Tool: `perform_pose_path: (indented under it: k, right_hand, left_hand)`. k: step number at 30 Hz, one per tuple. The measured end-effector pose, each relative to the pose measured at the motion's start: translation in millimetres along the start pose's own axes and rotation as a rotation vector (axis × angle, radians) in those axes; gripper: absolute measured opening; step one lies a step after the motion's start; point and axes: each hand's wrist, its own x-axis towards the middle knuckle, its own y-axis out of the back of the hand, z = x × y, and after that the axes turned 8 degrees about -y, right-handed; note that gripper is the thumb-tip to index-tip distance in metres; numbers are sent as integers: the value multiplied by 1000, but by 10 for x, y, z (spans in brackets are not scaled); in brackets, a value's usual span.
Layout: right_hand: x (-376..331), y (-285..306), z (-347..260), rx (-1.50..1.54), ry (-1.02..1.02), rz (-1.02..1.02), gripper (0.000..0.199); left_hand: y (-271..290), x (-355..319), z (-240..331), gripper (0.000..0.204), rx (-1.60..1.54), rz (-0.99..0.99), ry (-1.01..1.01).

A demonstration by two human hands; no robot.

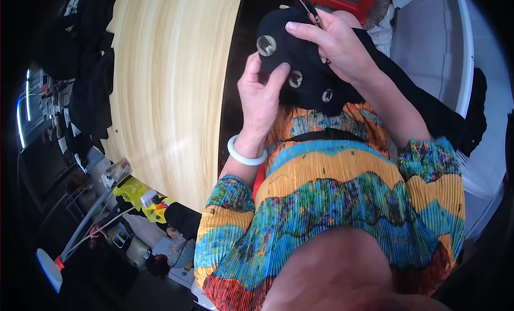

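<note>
A black garment [316,48] lies over my lap, with three large shiny buttons on it: one button [266,45] near my left fingertips, another button [295,78] beside my left thumb, and a third button [327,95] closer to my body. My left hand [261,94], with a pale bangle on the wrist, is closed on the cloth's left edge, thumb on top. In my right hand [345,46] are thread snips [311,10], their metal end pointing up and away. My right thumb stretches over the cloth. The snips' lower part is hidden by my fingers.
A light wooden table [171,86] stands to my left, with dark cloth [93,91] along its far side. A grey plastic bin [425,48] is at my right, and a red stool [367,3] is ahead. At lower left are a yellow bag [134,193] and another person [179,252].
</note>
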Motion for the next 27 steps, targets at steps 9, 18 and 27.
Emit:
perform_pose_path:
  k: [9,18,27]
  right_hand:
    - [-98,76,-60,-193,26,-23,17]
    - [-177,54,-150,-280,110,-91,20]
    - [-163,64,-33,-269,179,-77,21]
  left_hand:
    - [82,-149,268,42,-616,-213,348]
    - [173,-111,290,27,-670,-171,410]
    - [185,-146,228,30,-578,-181,298]
